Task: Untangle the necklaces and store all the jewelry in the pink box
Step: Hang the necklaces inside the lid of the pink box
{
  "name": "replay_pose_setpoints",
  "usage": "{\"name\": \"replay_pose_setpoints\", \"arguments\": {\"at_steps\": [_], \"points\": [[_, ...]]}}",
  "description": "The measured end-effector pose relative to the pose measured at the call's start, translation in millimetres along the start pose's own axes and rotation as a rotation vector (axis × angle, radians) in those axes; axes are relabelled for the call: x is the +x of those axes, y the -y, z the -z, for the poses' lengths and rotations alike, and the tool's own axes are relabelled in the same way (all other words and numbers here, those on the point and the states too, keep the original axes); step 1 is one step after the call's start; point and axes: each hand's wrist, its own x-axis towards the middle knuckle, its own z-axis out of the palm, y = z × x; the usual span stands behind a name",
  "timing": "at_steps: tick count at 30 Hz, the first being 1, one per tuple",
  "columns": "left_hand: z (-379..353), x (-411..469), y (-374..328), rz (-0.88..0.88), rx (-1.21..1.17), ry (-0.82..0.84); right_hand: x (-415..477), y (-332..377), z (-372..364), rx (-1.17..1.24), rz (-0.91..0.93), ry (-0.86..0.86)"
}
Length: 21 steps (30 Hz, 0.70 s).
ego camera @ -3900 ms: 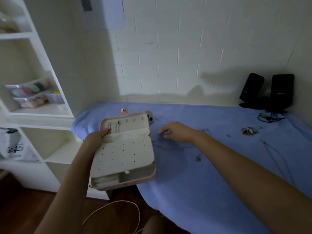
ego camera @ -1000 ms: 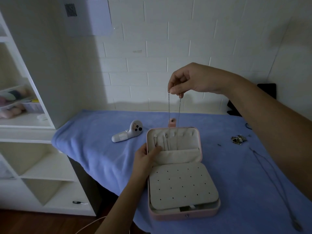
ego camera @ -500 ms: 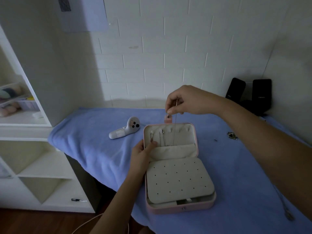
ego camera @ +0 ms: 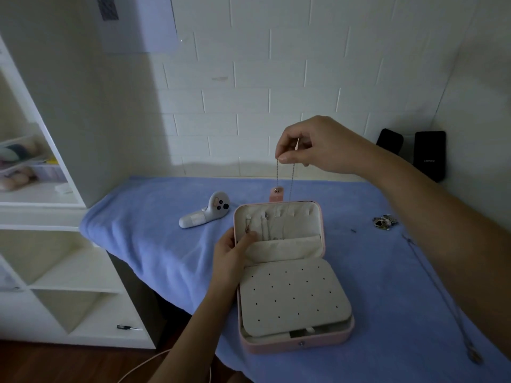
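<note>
The pink box (ego camera: 323,225) lies open on the blue cloth, its cream lid upright with hooks and a pocket, a dotted earring panel (ego camera: 293,297) in front. My left hand (ego camera: 231,248) grips the lid's left edge, thumb inside near hung chains. My right hand (ego camera: 315,145) pinches a thin silver necklace (ego camera: 277,172) above the lid; both strands hang down into the lid's hook area. Another long necklace (ego camera: 442,294) lies on the cloth at right. A small jewelry cluster (ego camera: 385,221) sits right of the box.
A white handheld controller (ego camera: 204,214) lies left of the box. Two black speakers (ego camera: 430,154) stand at the back right by the wall. White shelving (ego camera: 41,205) stands on the left, with a small screwdriver (ego camera: 128,327) on its bottom shelf. The cloth's front edge hangs off the table.
My right hand lifted the necklace from the cloth and brought it over the box, then lowered it toward the lid's hooks. The box moved from the table's corner onto the cloth.
</note>
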Motion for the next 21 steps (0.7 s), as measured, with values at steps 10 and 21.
{"name": "replay_pose_setpoints", "arguments": {"at_steps": [10,21], "points": [[1.1,-0.2,0.0,-0.022,-0.009,0.005,2.0,9.5,16.9,-0.022,0.024,-0.049],[2.1,0.0,0.2,0.0,-0.012,0.005,0.9,5.3,6.1,-0.003,0.013,-0.036]]}}
